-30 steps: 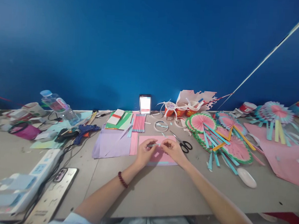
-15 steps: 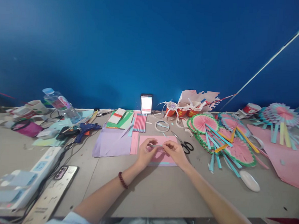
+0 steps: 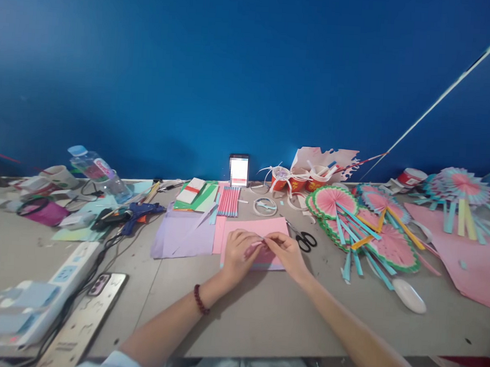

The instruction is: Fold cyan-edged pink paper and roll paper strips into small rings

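Above a pink paper sheet (image 3: 276, 226) my left hand (image 3: 237, 254) and my right hand (image 3: 287, 256) meet at the fingertips. Both are closed in a pinch, and whatever sits between them is too small and too covered to make out. A pale blue and lilac edge shows along the near side of the sheet. Just right of my right hand lie black-handled scissors (image 3: 307, 241). To the left of my left hand are lilac paper sheets (image 3: 187, 238) with a loose lilac strip on top.
Rolled pink-and-blue paper sticks (image 3: 228, 201), a tape ring (image 3: 265, 207) and red cups (image 3: 299, 182) stand behind. Watermelon-patterned paper fans (image 3: 335, 203) and a white computer mouse (image 3: 409, 296) are right. A blue glue gun (image 3: 141, 213), power strip (image 3: 62, 288) and phone (image 3: 87, 318) are left.
The pink sheet has shifted slightly left and turned a little. My left fingers have curled further over, hiding the thin pale strip that showed between my fingertips.
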Motion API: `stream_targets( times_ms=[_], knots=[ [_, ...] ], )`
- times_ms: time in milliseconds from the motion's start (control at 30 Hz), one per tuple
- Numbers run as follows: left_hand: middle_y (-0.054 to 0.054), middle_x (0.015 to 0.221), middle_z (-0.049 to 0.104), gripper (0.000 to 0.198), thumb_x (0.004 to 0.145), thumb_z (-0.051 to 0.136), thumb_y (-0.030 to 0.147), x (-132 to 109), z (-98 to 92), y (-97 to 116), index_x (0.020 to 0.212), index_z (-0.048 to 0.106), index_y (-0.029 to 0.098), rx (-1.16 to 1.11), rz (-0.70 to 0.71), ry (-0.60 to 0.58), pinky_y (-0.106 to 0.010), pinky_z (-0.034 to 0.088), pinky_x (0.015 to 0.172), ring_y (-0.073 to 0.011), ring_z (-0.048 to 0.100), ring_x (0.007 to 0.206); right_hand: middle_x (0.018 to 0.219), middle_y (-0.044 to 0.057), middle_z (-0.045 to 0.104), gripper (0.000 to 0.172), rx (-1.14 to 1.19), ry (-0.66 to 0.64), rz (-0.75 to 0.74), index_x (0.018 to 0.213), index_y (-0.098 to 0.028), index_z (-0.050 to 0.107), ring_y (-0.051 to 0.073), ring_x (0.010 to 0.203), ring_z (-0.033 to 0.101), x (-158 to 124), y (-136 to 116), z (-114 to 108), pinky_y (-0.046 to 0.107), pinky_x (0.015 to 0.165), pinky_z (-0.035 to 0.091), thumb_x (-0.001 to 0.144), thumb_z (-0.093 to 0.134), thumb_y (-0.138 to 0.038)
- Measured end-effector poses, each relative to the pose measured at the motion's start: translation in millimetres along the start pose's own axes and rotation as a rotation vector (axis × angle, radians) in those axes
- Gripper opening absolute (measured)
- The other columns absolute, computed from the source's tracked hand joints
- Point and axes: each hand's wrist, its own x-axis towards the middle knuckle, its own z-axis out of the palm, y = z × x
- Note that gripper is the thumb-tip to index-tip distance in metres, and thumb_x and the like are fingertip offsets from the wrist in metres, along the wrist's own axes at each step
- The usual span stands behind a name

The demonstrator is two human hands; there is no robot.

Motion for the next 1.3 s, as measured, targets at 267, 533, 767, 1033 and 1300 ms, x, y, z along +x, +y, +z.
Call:
stream_targets(
  times_ms=[267,533,767,1033,1300],
  knots=[
    [-0.003,0.084,0.072,0.01,0.086,0.063,0.029,0,1.9,-3,0.084,0.068,0.021,-0.195,-0.245,0.015,-0.035,0.047,0.079,-0.0193,0.062,0.084,0.107,0.011,0.07,0.02,-0.265,0.034,-0.315,0.086,-0.019,0.074,0.022,0.1,0.066,-5,5,1,0.033,0.08,0.057,0.082,0.061,-0.034],
    [-0.003,0.083,0.07,0.009,0.083,0.064,0.029,0,3.5,-5,0.083,0.069,0.021,-0.308,-0.398,0.06,-0.031,0.049,0.074,-0.0177,0.062,0.081,0.118,0.01,0.069,0.026,-0.545,0.022,-0.528,0.106,-0.023,0.072,0.021,0.11,0.064,-12,5,6,0.039,0.096,0.052,0.088,0.053,-0.02],
    [-0.004,0.083,0.07,0.009,0.083,0.062,0.027,-1,4.8,-8,0.082,0.069,0.022,-0.315,-0.407,0.051,-0.032,0.049,0.076,-0.0183,0.062,0.083,0.116,0.007,0.07,0.03,-0.584,0.035,-0.595,0.11,-0.025,0.071,0.021,0.108,0.065,-12,7,7,0.039,0.096,0.053,0.089,0.05,-0.018],
    [-0.005,0.083,0.071,0.009,0.081,0.064,0.027,-2,6.5,-11,0.084,0.07,0.021,-0.313,-0.402,0.076,-0.035,0.051,0.075,-0.0199,0.063,0.083,0.12,0.009,0.068,0.035,-0.598,-0.013,-0.566,0.121,-0.023,0.065,0.022,0.112,0.063,-15,7,8,0.04,0.098,0.052,0.09,0.05,-0.02],
    [-0.004,0.081,0.07,0.01,0.082,0.061,0.027,-2,7.0,-10,0.081,0.069,0.021,-0.318,-0.421,0.078,-0.033,0.05,0.075,-0.018,0.062,0.081,0.107,0.008,0.071,0.031,-0.592,0.02,-0.577,0.113,-0.024,0.069,0.021,0.103,0.065,-15,3,8,0.038,0.092,0.054,0.089,0.049,-0.019]
  ],
)
